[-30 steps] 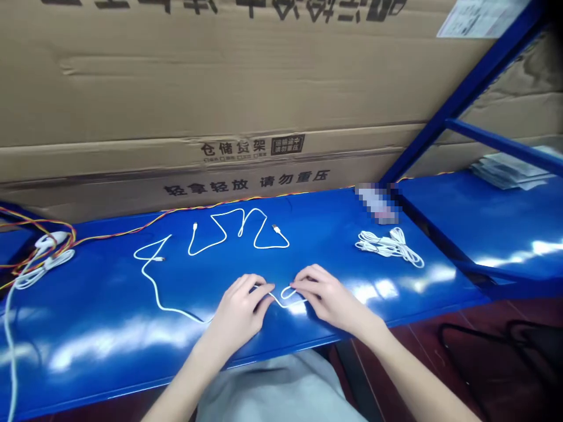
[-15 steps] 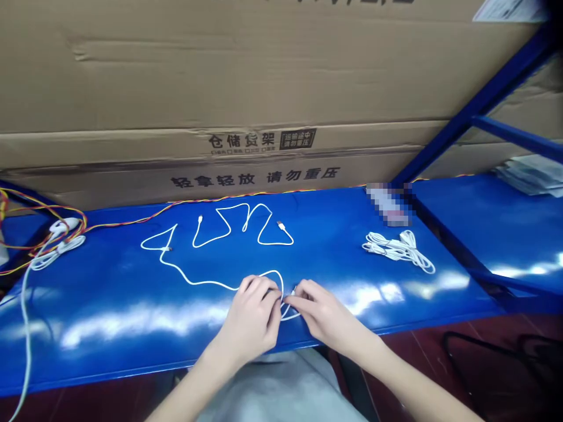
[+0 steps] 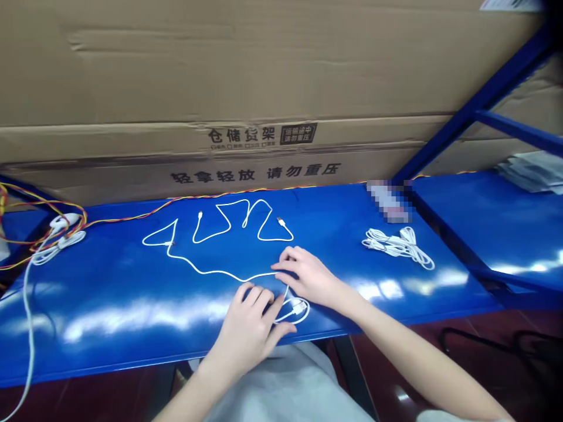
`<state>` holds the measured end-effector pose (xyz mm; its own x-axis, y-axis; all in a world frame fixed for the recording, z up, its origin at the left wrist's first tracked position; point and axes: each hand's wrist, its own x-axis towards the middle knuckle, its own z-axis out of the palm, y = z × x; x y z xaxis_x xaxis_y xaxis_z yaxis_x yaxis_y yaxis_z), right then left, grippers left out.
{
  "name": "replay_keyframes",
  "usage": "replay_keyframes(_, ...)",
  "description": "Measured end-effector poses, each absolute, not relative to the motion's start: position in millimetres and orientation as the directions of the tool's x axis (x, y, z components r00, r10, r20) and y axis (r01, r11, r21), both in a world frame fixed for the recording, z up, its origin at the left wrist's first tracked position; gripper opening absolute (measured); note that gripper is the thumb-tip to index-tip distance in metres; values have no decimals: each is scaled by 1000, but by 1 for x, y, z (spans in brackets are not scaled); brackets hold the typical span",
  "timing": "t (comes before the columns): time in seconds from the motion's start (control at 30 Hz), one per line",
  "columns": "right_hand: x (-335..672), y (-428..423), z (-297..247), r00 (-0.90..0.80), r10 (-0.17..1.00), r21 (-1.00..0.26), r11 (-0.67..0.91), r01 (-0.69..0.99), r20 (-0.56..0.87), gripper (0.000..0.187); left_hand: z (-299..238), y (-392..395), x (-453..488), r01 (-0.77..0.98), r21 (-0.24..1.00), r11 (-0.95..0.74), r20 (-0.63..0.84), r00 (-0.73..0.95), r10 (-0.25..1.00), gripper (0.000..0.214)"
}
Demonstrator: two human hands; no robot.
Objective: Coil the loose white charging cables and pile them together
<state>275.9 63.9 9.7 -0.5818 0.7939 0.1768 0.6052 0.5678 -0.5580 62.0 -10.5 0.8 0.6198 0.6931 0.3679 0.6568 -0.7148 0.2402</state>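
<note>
On a blue counter (image 3: 109,269), a white cable (image 3: 201,272) stretches from a loop at left to the hands, a second cable (image 3: 244,225) lying loose behind. The left hand (image 3: 248,322) has thumb and forefinger apart at the coiled end; the right hand's (image 3: 310,275) grip pinches the strand. Farther right sits a tied cord bundle (image 3: 398,246).

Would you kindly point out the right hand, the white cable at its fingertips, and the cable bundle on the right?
Right hand (image 3: 310,275): head view, back of the hand.
White cable (image 3: 211,272): head view, along its cord.
Cable bundle (image 3: 399,245): head view, middle strands.
</note>
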Motion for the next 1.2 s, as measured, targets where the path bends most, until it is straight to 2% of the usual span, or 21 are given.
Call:
replay_keyframes(0.07, 273, 71, 11, -637, 761, -548, 588, 595, 124, 20, 1, -14, 63, 661, 243, -710, 378, 610, 697, 46)
replay_keyframes(0.27, 289, 69, 21, -745, 662, -564, 648, 512, 85, 28, -5, -15, 61, 749, 261, -609, 464, 456, 760, 19)
replay_keyframes(0.37, 298, 58, 29, -752, 656, -557, 647, 521, 58, 33, -6, -10, 59, 725, 364, -585, 467, 402, 788, 14)
replay_keyframes(0.5, 299, 38, 36, -730, 683, -570, 610, 550, 26, 27, -6, -5, 61, 676, 480, -560, 403, 397, 825, 15)
replay_keyframes(0.57, 296, 30, 32, -699, 713, -543, 609, 579, 55, 28, -8, -4, 64, 671, 484, -562, 412, 393, 823, 16)
replay_keyframes(0.7, 288, 22, 13, -594, 781, -504, 597, 624, 190, 25, -17, -6, 63, 662, 453, -597, 525, 343, 779, 13)
replay_keyframes(0.77, 286, 21, 5, -562, 793, -501, 594, 630, 233, 25, -20, -8, 56, 663, 438, -607, 549, 338, 765, 20)
replay_keyframes(0.87, 285, 18, -2, -551, 787, -469, 611, 637, 277, 23, -19, -12, 44, 673, 442, -593, 513, 352, 783, 26)
replay_keyframes(1.07, 282, 10, 1, -617, 729, -293, 684, 668, 295, 23, -8, -11, 35, 705, 471, -530, 404, 361, 840, 15)
replay_keyframes(1.2, 283, 7, -2, -671, 653, -202, 753, 627, 351, 28, -8, -5, 36, 699, 510, -502, 376, 344, 860, 12)
